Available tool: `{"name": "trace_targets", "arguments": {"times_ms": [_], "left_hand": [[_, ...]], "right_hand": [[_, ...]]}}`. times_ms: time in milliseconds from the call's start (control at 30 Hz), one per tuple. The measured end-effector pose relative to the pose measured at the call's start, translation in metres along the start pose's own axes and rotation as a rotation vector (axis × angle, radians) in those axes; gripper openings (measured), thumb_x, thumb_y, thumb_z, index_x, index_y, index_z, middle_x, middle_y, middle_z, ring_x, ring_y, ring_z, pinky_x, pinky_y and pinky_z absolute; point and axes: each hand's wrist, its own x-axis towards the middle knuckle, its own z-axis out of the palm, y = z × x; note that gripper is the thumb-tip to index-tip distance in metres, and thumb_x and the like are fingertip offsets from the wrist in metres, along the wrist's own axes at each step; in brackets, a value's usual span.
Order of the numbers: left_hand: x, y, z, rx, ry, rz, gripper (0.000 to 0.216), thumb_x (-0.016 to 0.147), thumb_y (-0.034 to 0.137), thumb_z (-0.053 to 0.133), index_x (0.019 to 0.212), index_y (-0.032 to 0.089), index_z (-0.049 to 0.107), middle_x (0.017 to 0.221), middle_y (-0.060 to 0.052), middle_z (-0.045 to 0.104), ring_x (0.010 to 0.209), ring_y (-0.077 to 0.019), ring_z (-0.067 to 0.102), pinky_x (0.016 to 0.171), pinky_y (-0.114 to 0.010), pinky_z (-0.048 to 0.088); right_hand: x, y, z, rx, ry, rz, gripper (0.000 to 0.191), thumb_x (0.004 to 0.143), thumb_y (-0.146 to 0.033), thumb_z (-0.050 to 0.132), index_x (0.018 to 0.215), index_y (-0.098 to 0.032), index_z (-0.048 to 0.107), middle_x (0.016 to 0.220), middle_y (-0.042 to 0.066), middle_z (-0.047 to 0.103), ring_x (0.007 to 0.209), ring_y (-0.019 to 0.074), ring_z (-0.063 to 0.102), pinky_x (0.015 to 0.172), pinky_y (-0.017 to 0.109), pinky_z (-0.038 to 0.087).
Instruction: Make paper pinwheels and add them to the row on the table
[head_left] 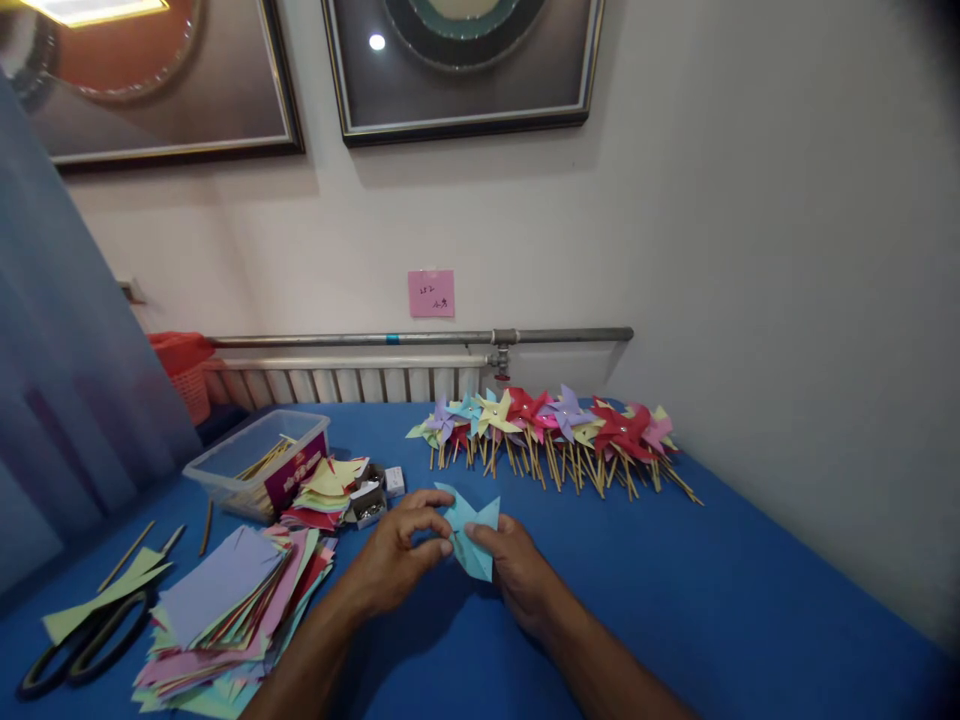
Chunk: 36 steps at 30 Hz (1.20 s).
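Note:
A light-blue paper pinwheel, its corners folded inward, is held above the blue table. My right hand grips it from the right, with the thumb pressed on its middle and the other fingers hidden behind. From the left, my left hand has its curled fingers and thumb at the paper's left edge, closed round a corner there. No stick shows on this pinwheel. Just left of my left hand are small open boxes of metal pins and a pile of cut paper pieces.
Finished pinwheels on sticks lie in a row at the back. A clear plastic box of sticks stands left. Nearer are stacked coloured paper sheets and black-handled scissors under paper scraps. A radiator lines the wall.

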Motion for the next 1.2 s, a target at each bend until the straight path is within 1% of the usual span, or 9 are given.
{"name": "trace_targets", "arguments": {"times_ms": [133,233,333,467,633,767,933,1067,1200], "left_hand": [[0.0,-0.004,0.008,0.073,0.099,0.02,0.007,0.082,0.02,0.065,0.079,0.023,0.071,0.138,-0.008,0.058,0.131,-0.0276,0.053,0.11,-0.046,0.039],[0.0,-0.008,0.017,0.121,0.2,0.033,0.009,0.081,0.018,0.064,0.078,0.023,0.071,0.136,-0.008,0.06,0.129,-0.028,0.054,0.11,-0.049,0.039],[0.002,-0.012,0.027,0.129,0.308,0.02,0.01,0.081,0.018,0.064,0.076,0.022,0.071,0.134,-0.009,0.061,0.129,-0.0284,0.055,0.111,-0.052,0.039],[0.003,-0.014,0.033,0.101,0.39,0.015,0.01,0.081,0.019,0.064,0.073,0.022,0.071,0.132,-0.009,0.062,0.128,-0.0289,0.056,0.111,-0.053,0.04],[0.002,-0.012,0.035,0.113,0.414,0.028,0.013,0.083,0.021,0.062,0.074,0.021,0.071,0.132,-0.01,0.063,0.127,-0.029,0.057,0.11,-0.054,0.041],[0.001,-0.012,0.037,0.202,0.41,0.039,0.015,0.085,0.02,0.06,0.077,0.022,0.072,0.131,-0.009,0.063,0.126,-0.0287,0.057,0.108,-0.055,0.043],[-0.001,-0.014,0.041,0.318,0.455,0.043,0.014,0.084,0.017,0.061,0.076,0.023,0.071,0.129,-0.008,0.065,0.126,-0.0293,0.057,0.107,-0.055,0.044],[0.0,-0.012,0.041,0.334,0.47,0.032,0.014,0.083,0.017,0.061,0.073,0.022,0.069,0.127,-0.009,0.066,0.123,-0.0293,0.058,0.105,-0.054,0.046],[0.0,-0.012,0.039,0.328,0.476,0.039,0.014,0.084,0.017,0.061,0.072,0.022,0.068,0.126,-0.009,0.066,0.123,-0.0289,0.058,0.106,-0.055,0.045]], "right_hand": [[0.008,0.01,-0.007,-0.111,0.091,-0.073,0.035,0.066,-0.043,0.082,0.08,-0.013,0.071,0.066,0.002,0.068,0.057,0.0147,0.057,0.057,0.026,0.042],[0.011,0.015,-0.008,-0.138,0.133,-0.114,0.036,0.066,-0.045,0.081,0.08,-0.014,0.07,0.067,0.002,0.069,0.057,0.0155,0.057,0.056,0.026,0.042],[0.011,0.016,-0.005,-0.134,0.154,-0.131,0.036,0.065,-0.045,0.081,0.081,-0.014,0.071,0.067,0.002,0.069,0.056,0.0152,0.057,0.056,0.026,0.043],[0.011,0.016,-0.001,-0.132,0.154,-0.121,0.037,0.064,-0.046,0.082,0.081,-0.015,0.071,0.065,0.002,0.069,0.055,0.0152,0.057,0.054,0.026,0.043],[0.015,0.021,-0.003,-0.148,0.172,-0.13,0.037,0.065,-0.047,0.081,0.081,-0.015,0.071,0.066,0.002,0.068,0.057,0.0154,0.056,0.054,0.025,0.043],[0.018,0.024,-0.004,-0.156,0.168,-0.136,0.038,0.064,-0.048,0.081,0.08,-0.015,0.071,0.066,0.002,0.068,0.056,0.0155,0.056,0.054,0.025,0.043],[0.02,0.027,-0.005,-0.193,0.179,-0.13,0.041,0.063,-0.051,0.08,0.081,-0.015,0.073,0.066,0.003,0.068,0.057,0.0161,0.056,0.054,0.026,0.044],[0.019,0.027,-0.005,-0.207,0.158,-0.14,0.041,0.064,-0.051,0.078,0.082,-0.015,0.073,0.067,0.003,0.068,0.058,0.0158,0.056,0.054,0.026,0.044],[0.018,0.026,-0.004,-0.217,0.166,-0.143,0.04,0.063,-0.051,0.078,0.081,-0.015,0.072,0.064,0.001,0.065,0.056,0.0149,0.054,0.054,0.026,0.043]]}}
